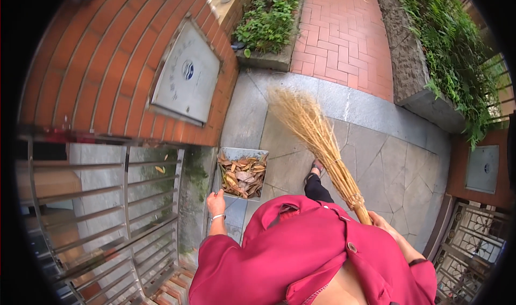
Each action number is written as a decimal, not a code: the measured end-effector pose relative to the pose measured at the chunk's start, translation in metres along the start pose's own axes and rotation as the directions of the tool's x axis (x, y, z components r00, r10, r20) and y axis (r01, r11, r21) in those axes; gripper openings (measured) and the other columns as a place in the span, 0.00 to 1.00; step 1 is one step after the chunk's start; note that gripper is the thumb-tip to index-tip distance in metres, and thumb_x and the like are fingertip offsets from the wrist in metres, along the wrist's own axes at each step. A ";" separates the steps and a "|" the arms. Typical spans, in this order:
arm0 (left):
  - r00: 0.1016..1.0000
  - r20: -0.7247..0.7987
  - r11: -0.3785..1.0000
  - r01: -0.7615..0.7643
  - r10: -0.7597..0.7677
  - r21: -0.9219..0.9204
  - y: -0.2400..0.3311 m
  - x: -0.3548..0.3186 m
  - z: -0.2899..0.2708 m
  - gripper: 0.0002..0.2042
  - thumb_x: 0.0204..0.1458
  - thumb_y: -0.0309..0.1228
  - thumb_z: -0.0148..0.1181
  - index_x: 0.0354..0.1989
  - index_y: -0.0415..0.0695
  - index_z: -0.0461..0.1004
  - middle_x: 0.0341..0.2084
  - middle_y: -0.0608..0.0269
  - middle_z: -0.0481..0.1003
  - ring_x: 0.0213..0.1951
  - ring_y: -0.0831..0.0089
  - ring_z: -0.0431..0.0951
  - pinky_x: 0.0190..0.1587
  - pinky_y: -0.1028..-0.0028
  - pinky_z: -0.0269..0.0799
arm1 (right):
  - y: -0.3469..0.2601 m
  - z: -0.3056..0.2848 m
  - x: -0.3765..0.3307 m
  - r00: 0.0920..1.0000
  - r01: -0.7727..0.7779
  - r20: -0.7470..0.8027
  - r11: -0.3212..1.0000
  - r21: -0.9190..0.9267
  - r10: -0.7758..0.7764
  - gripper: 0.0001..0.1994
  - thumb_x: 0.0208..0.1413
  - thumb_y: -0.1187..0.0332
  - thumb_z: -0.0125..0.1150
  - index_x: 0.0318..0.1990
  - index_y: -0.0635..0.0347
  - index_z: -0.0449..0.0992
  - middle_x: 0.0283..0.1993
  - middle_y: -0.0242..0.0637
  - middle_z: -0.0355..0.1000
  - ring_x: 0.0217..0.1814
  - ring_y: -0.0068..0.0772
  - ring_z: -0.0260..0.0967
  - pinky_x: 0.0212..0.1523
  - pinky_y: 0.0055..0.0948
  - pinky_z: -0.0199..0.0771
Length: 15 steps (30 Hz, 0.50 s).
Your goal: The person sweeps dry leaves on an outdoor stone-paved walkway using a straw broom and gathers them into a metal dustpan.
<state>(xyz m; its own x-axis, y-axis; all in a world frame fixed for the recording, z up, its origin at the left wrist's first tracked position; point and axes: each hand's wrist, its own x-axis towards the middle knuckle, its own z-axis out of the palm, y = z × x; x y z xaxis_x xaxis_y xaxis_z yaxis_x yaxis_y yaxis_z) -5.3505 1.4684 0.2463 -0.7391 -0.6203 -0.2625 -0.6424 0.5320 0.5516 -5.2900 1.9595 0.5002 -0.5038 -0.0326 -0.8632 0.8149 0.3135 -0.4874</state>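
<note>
A grey rectangular sign with a blue emblem hangs on the left brick wall; another right.

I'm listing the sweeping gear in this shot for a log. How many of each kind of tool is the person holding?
Straw broom, held in the right hand: 1
Metal dustpan filled with dry leaves, held by the left hand: 1
Total: 2 tools
</note>
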 end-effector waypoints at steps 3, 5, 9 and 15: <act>0.998 -0.033 0.998 0.055 -0.054 0.008 0.064 -0.001 0.001 0.18 0.36 0.40 0.57 0.19 0.32 0.68 0.15 0.47 0.68 0.21 0.56 0.67 0.28 0.64 0.61 | -0.020 -0.051 0.042 0.997 -0.016 0.072 0.998 0.066 0.011 0.28 0.40 0.70 0.60 0.51 0.64 0.57 0.38 0.37 0.65 0.39 0.23 0.61 0.39 0.23 0.63; 0.995 -0.057 0.996 0.077 -0.079 -0.042 0.093 0.001 0.006 0.17 0.37 0.38 0.57 0.17 0.32 0.68 0.13 0.49 0.68 0.19 0.59 0.67 0.28 0.66 0.62 | -0.021 -0.087 0.070 0.998 0.032 0.061 0.999 0.003 -0.032 0.28 0.38 0.74 0.61 0.50 0.64 0.57 0.36 0.36 0.66 0.38 0.24 0.61 0.38 0.24 0.64; 0.992 -0.085 0.992 0.086 -0.094 -0.087 0.159 0.001 0.016 0.16 0.38 0.36 0.57 0.14 0.33 0.66 0.09 0.54 0.66 0.16 0.65 0.63 0.25 0.68 0.61 | -0.072 -0.171 0.097 0.996 -0.076 0.037 0.983 -0.167 0.083 0.22 0.38 0.79 0.57 0.44 0.63 0.59 0.24 0.35 0.63 0.19 0.28 0.64 0.18 0.30 0.67; 0.980 -0.111 0.946 0.125 -0.165 -0.299 0.233 0.012 0.058 0.17 0.37 0.32 0.59 0.09 0.35 0.60 0.07 0.66 0.59 0.15 0.78 0.55 0.19 0.73 0.54 | -0.141 -0.294 0.182 0.981 -0.056 -0.191 0.980 -0.189 0.019 0.21 0.38 0.78 0.55 0.43 0.63 0.58 0.20 0.38 0.62 0.14 0.30 0.63 0.12 0.30 0.65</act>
<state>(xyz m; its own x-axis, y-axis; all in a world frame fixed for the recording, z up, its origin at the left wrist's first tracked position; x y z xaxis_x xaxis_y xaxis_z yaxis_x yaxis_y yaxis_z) -5.5209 1.6181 0.3253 -0.5962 -0.7594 -0.2606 -0.6399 0.2534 0.7255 -5.5813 2.1887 0.4503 -0.5337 0.1553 -0.8313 0.7730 0.4882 -0.4051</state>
